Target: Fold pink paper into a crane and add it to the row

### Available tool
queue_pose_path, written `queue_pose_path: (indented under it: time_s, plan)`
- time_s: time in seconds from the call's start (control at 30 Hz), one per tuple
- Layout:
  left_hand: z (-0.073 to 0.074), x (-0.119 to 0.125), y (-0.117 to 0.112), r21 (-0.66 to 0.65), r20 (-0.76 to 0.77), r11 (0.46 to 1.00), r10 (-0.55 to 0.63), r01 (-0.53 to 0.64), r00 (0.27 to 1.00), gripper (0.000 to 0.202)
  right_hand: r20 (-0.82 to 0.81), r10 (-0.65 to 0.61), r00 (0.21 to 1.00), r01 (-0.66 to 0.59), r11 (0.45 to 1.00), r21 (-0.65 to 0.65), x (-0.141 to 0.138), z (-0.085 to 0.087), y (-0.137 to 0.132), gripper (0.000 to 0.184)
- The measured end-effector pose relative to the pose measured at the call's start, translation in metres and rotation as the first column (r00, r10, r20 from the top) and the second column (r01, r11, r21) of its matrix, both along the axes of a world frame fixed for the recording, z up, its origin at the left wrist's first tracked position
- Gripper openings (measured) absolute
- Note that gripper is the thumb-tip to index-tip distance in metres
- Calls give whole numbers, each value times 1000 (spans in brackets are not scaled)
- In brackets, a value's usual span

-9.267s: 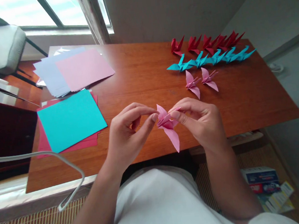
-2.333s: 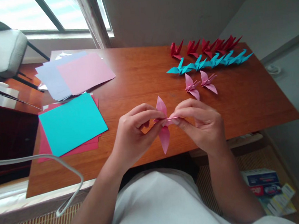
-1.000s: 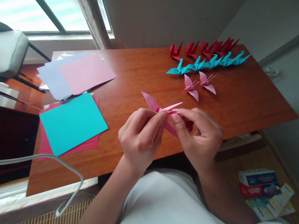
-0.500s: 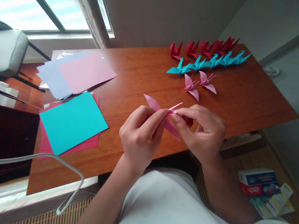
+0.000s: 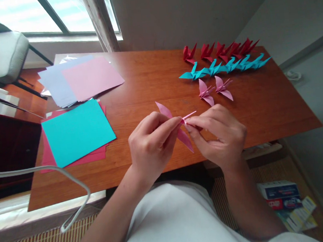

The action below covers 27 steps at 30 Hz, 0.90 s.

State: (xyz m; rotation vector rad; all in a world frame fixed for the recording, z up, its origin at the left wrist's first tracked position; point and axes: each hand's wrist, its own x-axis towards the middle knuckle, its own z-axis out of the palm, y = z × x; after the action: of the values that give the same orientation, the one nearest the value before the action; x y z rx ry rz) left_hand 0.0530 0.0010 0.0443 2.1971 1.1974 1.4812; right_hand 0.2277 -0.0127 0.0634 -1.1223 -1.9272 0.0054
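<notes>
Pink paper crane [image 5: 185,140] is hanging between the two hands, above the near part of the brown table [image 5: 148,80], in front of the person's white shirt [image 5: 172,220]. Left hand [image 5: 154,145] is pinching it around the middle, thumb and fingers closing over the body and covering much of it. Right hand [image 5: 222,134] is gripping a small end of the same crane between thumb and forefinger, the tips of both hands almost meeting. One wing is pointing away from the person and leftward, the other is reaching down toward the near right, and a thin spike is sticking out to the right above the right fingertips. Beyond the right hand, two finished pink cranes [image 5: 206,92] are sitting side by side on the table. Behind them a row of blue cranes [image 5: 232,65] is stretching rightward, and behind that a row of red cranes [image 5: 223,51] is standing along the far side. Over on the left, a turquoise sheet [image 5: 79,132] is lying on red sheets [image 5: 97,156], while farther back a pink sheet [image 5: 93,78] is resting on lavender sheets [image 5: 56,85].
</notes>
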Motion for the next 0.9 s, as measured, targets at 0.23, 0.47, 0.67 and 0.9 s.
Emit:
queue_pose_path:
  time_s: [0.23, 0.47, 0.67, 0.9]
  plan:
    - [3, -1, 1, -95, 61, 993, -58, 63, 996, 11, 58, -18, 998, 17, 1000, 4, 4, 1, 5, 11]
    - [5, -5, 6, -311, 259, 916, -172, 251, 950, 9, -62, 89, 994, -98, 981, -165, 4, 5, 8, 10]
    - [2, -5, 7, -419, 410, 835, -178, 358, 895, 6, -174, 109, 979, -149, 959, -240, 0, 5, 7, 9]
    - [0, -4, 6, -408, 461, 831, -171, 379, 871, 7, -271, 26, 962, -104, 955, -279, -4, 5, 4, 3]
